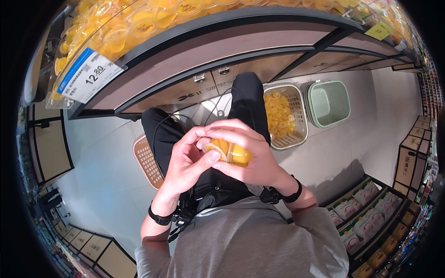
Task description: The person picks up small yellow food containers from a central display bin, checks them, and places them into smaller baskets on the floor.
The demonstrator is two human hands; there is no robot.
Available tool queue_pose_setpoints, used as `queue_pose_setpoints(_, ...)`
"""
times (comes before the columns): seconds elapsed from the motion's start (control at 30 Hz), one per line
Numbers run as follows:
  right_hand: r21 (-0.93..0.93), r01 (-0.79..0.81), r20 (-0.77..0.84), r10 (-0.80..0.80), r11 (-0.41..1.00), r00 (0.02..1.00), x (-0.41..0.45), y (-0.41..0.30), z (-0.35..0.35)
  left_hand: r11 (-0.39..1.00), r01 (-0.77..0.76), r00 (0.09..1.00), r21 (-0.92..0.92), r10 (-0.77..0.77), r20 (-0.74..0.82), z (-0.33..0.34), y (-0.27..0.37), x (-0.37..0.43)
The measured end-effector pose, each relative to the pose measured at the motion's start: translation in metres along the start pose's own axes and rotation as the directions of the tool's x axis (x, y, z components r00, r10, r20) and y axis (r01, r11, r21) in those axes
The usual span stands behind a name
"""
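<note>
Above my lap, both hands meet around small yellow jelly cups. My left hand (186,160) has its thumb on the film lid of one jelly cup (215,148), which is tilted toward me. My right hand (255,149) curls over a second jelly cup (241,155), its rounded clear base pointing right. The two cups lie against each other, and my fingers partly hide them. Whether more cups sit behind the fingers I cannot tell. Beyond my knees, a display bin (139,27) is heaped with similar yellow cups.
A pale basket (301,114) with yellow cups stands by my right knee, beside stacked green baskets (330,120). An orange basket (146,163) is at my left. The bin's dark front edge (222,19) carries a price tag (89,75). Shelves with packaged goods (365,215) stand behind on the right.
</note>
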State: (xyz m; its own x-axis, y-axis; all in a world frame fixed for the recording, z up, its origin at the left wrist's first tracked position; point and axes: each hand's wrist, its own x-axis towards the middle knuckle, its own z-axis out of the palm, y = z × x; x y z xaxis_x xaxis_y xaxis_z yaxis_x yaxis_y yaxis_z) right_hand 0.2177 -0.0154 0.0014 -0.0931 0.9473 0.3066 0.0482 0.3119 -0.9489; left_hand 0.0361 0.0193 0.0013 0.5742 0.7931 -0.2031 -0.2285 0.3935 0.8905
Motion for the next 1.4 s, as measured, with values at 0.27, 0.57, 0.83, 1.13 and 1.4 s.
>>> queue_pose_setpoints(0.27,0.116,-0.023,-0.056,0.030,0.993,0.998,-0.006,0.002,-0.001,0.982,-0.187,0.982,-0.015,0.187,-0.016,0.001,-0.001,-0.007)
queue_pose_setpoints(0.57,0.106,0.005,-0.055,0.000,0.994,0.998,-0.003,-0.003,0.000,0.961,-0.214,0.972,0.178,0.228,-0.063,-0.013,-0.012,-0.017)
queue_pose_setpoints(0.83,-0.114,0.057,-0.104,-0.069,0.992,0.992,-0.003,-0.013,0.006,0.987,-0.161,0.978,0.026,0.163,-0.129,0.010,0.004,-0.010)
queue_pose_setpoints(1.13,-0.276,0.160,-0.118,-0.199,0.948,0.973,-0.015,-0.008,0.022,0.964,-0.129,0.992,0.233,0.123,0.041,-0.004,0.015,-0.004)
queue_pose_setpoints(1.4,-0.319,0.239,-0.087,-0.280,0.917,0.956,-0.018,-0.008,0.027,0.875,-0.322,0.944,0.360,0.268,0.194,-0.011,0.020,0.000)
